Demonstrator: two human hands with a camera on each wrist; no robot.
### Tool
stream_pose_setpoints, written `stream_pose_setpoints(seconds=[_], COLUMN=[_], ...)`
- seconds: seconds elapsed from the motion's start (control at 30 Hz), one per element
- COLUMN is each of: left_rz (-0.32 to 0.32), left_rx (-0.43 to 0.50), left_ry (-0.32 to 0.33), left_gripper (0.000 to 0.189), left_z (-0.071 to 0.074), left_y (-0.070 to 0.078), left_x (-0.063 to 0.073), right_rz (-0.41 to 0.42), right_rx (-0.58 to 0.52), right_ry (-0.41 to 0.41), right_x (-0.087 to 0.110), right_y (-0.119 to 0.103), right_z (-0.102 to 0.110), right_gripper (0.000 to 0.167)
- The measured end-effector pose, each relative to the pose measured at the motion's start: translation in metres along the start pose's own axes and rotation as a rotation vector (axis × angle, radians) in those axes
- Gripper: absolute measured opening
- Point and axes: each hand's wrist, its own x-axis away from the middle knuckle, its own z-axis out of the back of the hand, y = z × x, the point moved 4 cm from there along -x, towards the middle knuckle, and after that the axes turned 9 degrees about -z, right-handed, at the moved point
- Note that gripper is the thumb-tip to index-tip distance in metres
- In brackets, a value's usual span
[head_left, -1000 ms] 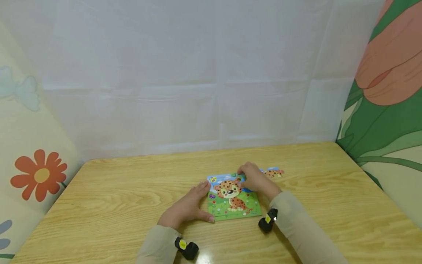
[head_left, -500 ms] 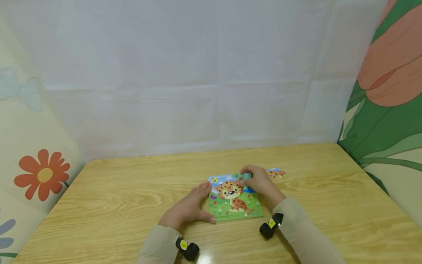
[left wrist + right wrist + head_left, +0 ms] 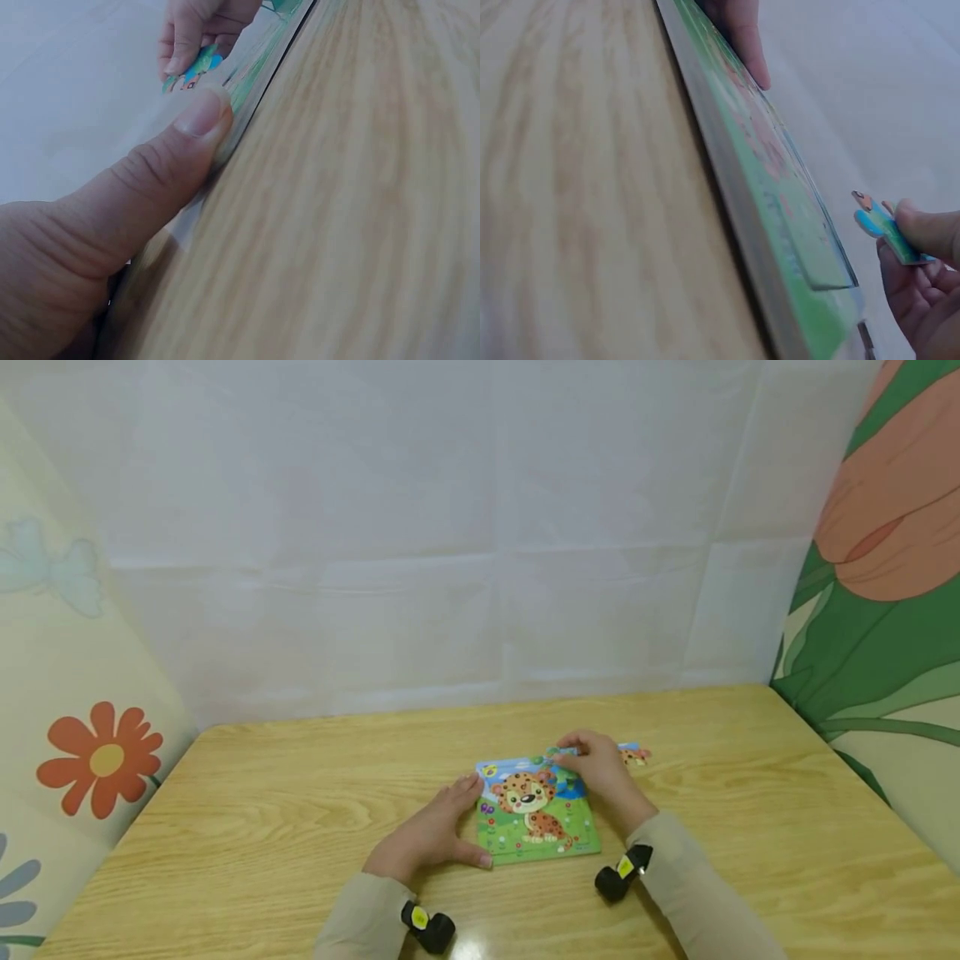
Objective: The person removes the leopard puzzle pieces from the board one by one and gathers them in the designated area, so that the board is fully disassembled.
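A jigsaw puzzle board (image 3: 517, 852) with a cartoon spotted cub on green grass lies flat on the table. My left hand (image 3: 431, 827) spans the board's left side, thumb straight along the near corner and fingers at the upper left edge. In the left wrist view the left thumb (image 3: 161, 161) presses at the board's edge. My right hand (image 3: 600, 767) is over the far right corner. Between its thumb and fingers it pinches a green and blue puzzle piece (image 3: 885, 226), held above the board's surface in the right wrist view.
Beyond the right hand, another spotted puzzle piece (image 3: 636, 754) lies on the wooden table (image 3: 300, 802), partly covered by that hand. A white cloth (image 3: 375, 610) hangs behind the table's back edge, and painted walls stand on both sides.
My right hand has shifted a little to the right over the board's far corner, and the piece in its pinch shows more. My left hand keeps its place at the board's left side.
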Motion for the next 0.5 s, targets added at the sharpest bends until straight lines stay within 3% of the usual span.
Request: stream_pose_setpoints(seconds=[0.27, 0.5], left_rz=[-0.004, -0.001], left_rx=[0.0, -0.001], left_ry=[-0.008, -0.007], left_gripper=[0.113, 0.113], left_z=[0.0, 0.001], left_y=[-0.001, 0.0], left_x=[-0.001, 0.0], right_rz=[0.056, 0.02], right_rx=[0.009, -0.01], right_ry=[0.046, 0.047], right_x=[0.003, 0.004], right_y=[-0.001, 0.005], right_z=[0.016, 0.029], right_gripper=[0.016, 0.018])
